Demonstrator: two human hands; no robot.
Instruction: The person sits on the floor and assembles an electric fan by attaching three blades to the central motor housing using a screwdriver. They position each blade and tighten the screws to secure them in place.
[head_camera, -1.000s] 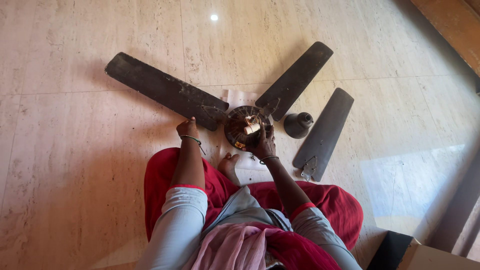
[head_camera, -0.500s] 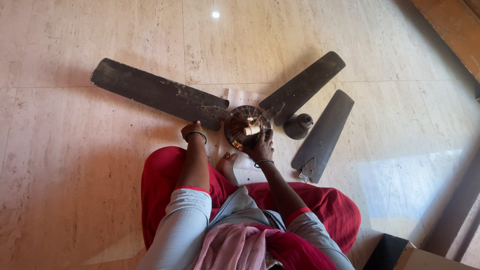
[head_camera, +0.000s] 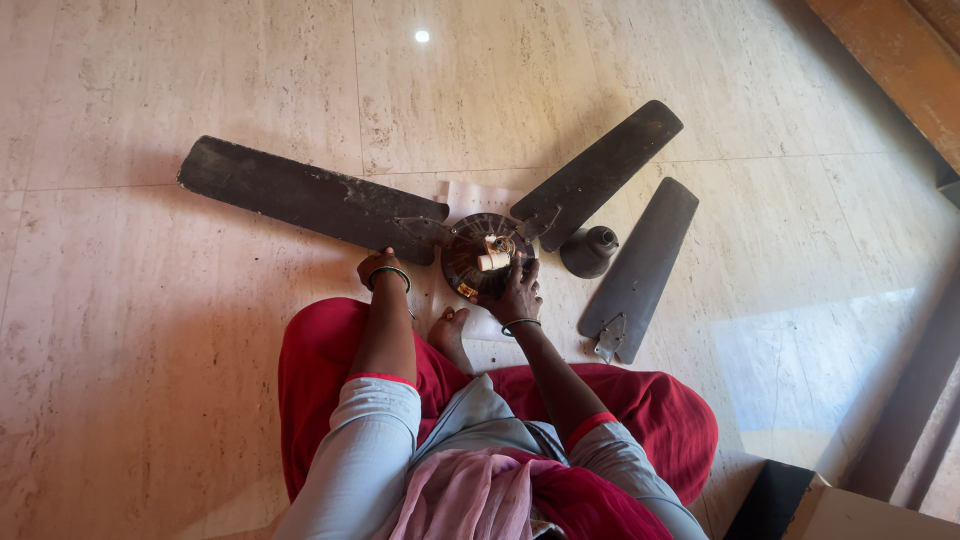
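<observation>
Motor hub (head_camera: 487, 257) of a dismantled ceiling fan lies on the floor (head_camera: 150, 330) directly ahead of my crossed legs, on a sheet of paper (head_camera: 470, 195). Two dark blades are attached to it: a long blade (head_camera: 305, 198) extends to my left, and a second blade (head_camera: 598, 172) extends up and to the right. My left hand (head_camera: 380, 266) rests at the root of the long blade, just beside the hub; its grip is hidden behind the wrist, so I cannot tell whether the fingers are spread or closed. My right hand (head_camera: 515, 290) rests on the near right edge of the hub, fingers spread loosely over the rim, pinching nothing that I can see. A loose blade (head_camera: 640, 260) lies apart on the right, with a dark bell-shaped cover (head_camera: 588, 250) between it and the hub. A box (head_camera: 800, 505) sits at my far right.
</observation>
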